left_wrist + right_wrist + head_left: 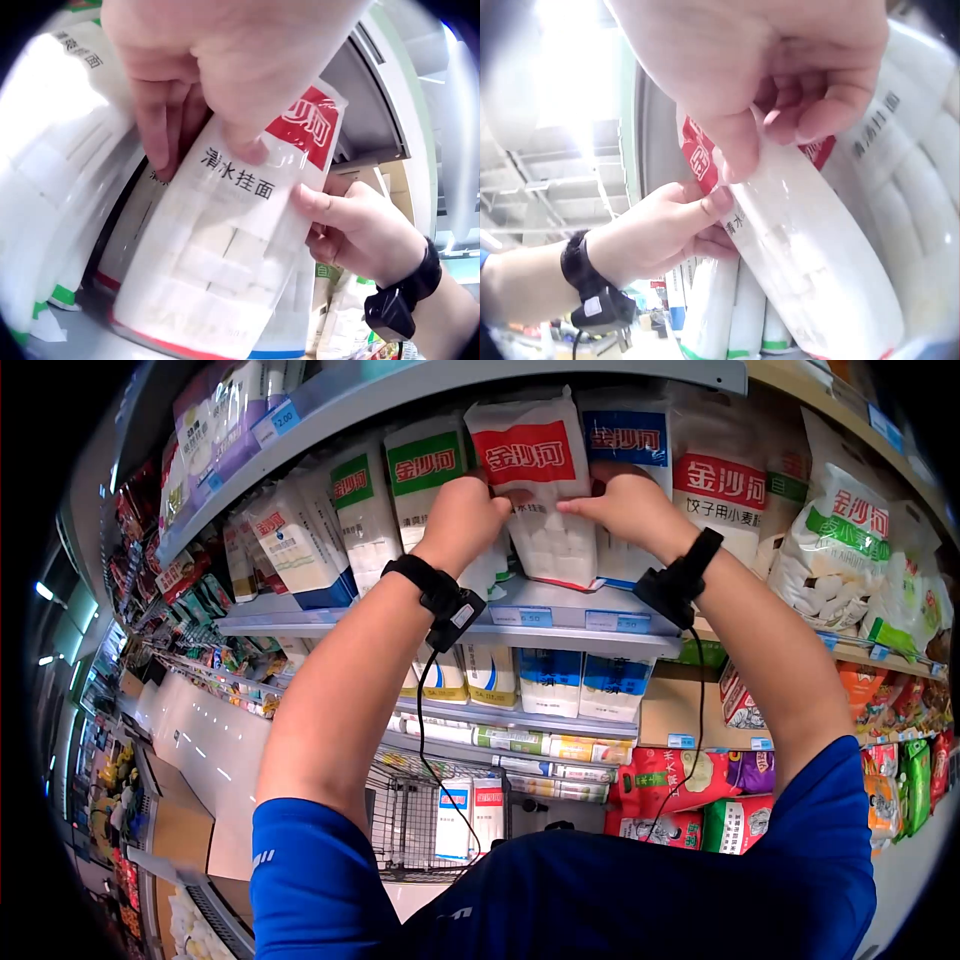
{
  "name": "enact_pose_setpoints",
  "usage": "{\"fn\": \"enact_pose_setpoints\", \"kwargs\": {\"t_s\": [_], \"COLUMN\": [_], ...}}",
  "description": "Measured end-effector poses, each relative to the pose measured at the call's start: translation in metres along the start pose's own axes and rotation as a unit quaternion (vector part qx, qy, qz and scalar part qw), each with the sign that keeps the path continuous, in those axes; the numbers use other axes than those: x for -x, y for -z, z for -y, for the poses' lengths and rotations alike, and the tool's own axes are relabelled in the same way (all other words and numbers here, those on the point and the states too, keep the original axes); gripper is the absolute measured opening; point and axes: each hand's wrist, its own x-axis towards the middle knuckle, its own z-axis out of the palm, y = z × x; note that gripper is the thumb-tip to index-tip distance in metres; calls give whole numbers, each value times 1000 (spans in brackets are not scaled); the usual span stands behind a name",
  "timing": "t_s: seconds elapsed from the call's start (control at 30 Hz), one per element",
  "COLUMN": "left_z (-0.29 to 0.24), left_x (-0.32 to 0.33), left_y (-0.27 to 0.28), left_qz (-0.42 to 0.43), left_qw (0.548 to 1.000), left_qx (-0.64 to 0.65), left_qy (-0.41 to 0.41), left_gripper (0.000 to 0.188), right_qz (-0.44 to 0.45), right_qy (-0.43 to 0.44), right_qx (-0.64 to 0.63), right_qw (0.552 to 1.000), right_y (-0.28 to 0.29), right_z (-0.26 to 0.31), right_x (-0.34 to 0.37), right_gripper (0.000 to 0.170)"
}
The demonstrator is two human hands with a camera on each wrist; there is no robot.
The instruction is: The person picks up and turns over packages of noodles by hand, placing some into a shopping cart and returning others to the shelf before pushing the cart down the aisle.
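Observation:
A clear bag of white dried noodles with a red label (555,545) stands at the front of the shelf, tilted a little, its red bottom edge near the shelf lip. My left hand (462,525) grips its left side, thumb on the front and fingers reaching behind, as the left wrist view shows. On the opposite side my right hand (640,510) holds the bag, the thumb pressed on its front near the label. Green-label noodle bags (425,470) stand to the left. Just to the right is a blue-label bag (626,435), partly hidden by my right hand.
Red-label flour bags (718,490) and a bulging green-label bag (838,540) fill the shelf's right side. An upper shelf edge (500,382) runs overhead. Below are more noodle packs (550,680) and a wire cart (400,830) holding two packs (455,820). An aisle (200,750) lies left.

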Motion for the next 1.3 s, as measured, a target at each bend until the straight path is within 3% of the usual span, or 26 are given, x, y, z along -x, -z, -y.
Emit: {"fn": "enact_pose_setpoints", "kwargs": {"t_s": [0.07,0.1,0.23,0.33,0.37,0.47,0.53,0.57,0.6,0.63,0.67,0.7,0.73,0.77,0.8,0.83,0.87,0.9,0.97,1.0,1.03,1.1,1.17,1.2,1.27,1.3], "left_z": [9,13,14,20,10,8,-9,-16,-20,-25,-30,-28,-13,-14,-3,-1,4,16,62,87,112,171,219,258,296,314], "left_x": [-10,-16,-39,-43,-38,-40,-39,-40,-39,-33,-22,-14,-11,12,35,65,96,126,189,220,251,307,358,399,456,486], "left_y": [-16,-21,-23,-24,-15,-23,-22,-23,-24,-22,-20,-22,-28,-22,-28,-21,-15,-10,-23,-39,-57,-107,-160,-196,-246,-267], "left_qz": [-114,-133,-97,-124,-63,-96,-7,37,80,80,48,15,-22,-25,-37,-26,-34,-27,-40,-51,-65,-59,-2,5,56,96], "left_qw": [992,988,994,992,996,988,989,989,986,987,997,999,995,984,939,899,874,870,820,811,805,766,727,675,648,606], "left_qx": [29,52,-37,-16,-11,-117,-145,-144,-142,-139,-53,34,88,173,329,425,467,479,565,581,589,606,552,579,508,503], "left_qy": [-41,-54,16,7,54,26,0,-16,-30,-24,-20,-14,-32,-22,-96,-104,-126,-108,-81,-52,31,208,408,456,565,609], "left_gripper": [39,41,43,44,39,36,32,36,40,40,40,40,45,46,44,39,38,36,21,17,15,18,20,21,24,25], "right_qz": [50,38,10,23,21,3,-111,-84,-101,-29,45,-81,-202,-179,-154,-95,-39,13,103,159,194,296,322,326,370,373], "right_qy": [-104,-109,-116,-108,-114,-83,-73,2,-46,-81,-115,-11,88,107,117,83,44,40,51,13,-79,-222,-396,-406,-480,-467], "right_qx": [-86,-80,-107,-37,-40,30,58,72,-1,-11,-19,-116,-212,-294,-377,-458,-535,-549,-550,-537,-598,-590,-567,-562,-469,-444], "right_qw": [990,990,987,993,992,996,989,994,994,996,992,990,952,933,906,880,843,835,827,829,773,718,646,643,642,668], "right_y": [-5,-11,-21,-28,-29,-35,-46,-44,-37,-18,-6,-20,-37,-38,-33,-34,-39,-54,-102,-134,-177,-254,-329,-359,-416,-446], "right_z": [-6,-8,-7,-9,-10,-10,-13,-18,-4,14,24,17,10,22,39,52,60,57,44,36,30,11,-3,-7,-12,-14], "right_x": [-15,-21,-33,-45,-45,-47,-47,-47,-32,-18,-5,7,23,47,77,106,133,159,194,210,227,250,285,303,333,347], "right_gripper": [46,40,41,43,43,41,39,38,40,42,45,43,41,40,40,40,40,39,34,31,30,28,33,33,36,37]}}
